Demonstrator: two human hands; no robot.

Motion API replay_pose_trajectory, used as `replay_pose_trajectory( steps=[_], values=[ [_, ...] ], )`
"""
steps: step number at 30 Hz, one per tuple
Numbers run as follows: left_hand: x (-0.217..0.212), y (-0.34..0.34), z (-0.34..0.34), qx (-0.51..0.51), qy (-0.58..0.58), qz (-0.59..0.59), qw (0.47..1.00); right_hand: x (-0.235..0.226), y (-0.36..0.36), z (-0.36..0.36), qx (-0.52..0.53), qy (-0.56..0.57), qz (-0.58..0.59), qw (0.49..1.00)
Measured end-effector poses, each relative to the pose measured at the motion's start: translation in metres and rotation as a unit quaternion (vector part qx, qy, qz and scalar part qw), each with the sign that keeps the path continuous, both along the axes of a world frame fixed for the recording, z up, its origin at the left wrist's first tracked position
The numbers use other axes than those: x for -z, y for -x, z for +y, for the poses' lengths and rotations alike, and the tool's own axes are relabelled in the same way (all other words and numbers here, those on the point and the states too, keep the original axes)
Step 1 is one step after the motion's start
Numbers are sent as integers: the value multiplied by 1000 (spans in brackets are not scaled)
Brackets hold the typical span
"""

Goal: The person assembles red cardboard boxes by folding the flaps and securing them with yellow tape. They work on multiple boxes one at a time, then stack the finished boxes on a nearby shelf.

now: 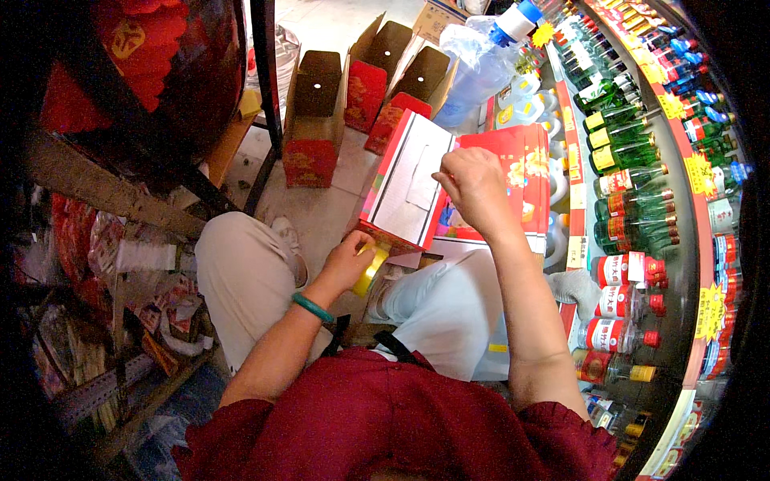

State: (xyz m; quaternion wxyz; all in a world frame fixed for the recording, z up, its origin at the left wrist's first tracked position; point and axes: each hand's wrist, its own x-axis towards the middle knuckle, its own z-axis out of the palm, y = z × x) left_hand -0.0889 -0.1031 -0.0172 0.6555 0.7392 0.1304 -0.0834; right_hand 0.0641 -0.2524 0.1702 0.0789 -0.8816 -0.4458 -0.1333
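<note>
In front of me a red and white cardboard box stands tilted between my knees, with a pale rectangular patch on its white face. My left hand, with a green bangle on the wrist, is curled round a roll of yellow tape by the box's near lower edge. Over the box's right edge is my right hand, its fingers pinched together. What that pinch holds, if anything, is too small to make out. Just beyond it lies a red printed carton, partly hidden by my hand and forearm.
Several open red boxes with brown insides, one a tall box, stand on the floor ahead. A large clear blue-capped water jug is behind them. Shelves of bottles line my right side. A dark metal frame rises at left.
</note>
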Motion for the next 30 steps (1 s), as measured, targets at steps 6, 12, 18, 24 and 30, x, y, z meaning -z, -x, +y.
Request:
replay_pose_trajectory(
  steps=[6,12,18,24,30],
  values=[
    [17,-4,-3,-24,-77,-14,997,-3,-10,6,0,13,9,1000],
    [19,-7,-3,-28,-113,12,993,-9,-7,12,-24,-1,-23,999],
    [-9,2,-7,103,316,-24,943,-18,-36,-5,21,-33,-22,999],
    [-26,3,0,81,236,9,968,-27,-46,-9,24,-22,-21,999],
    [-4,-2,0,36,67,-4,997,-19,-62,1,22,-30,-61,997]
  ],
)
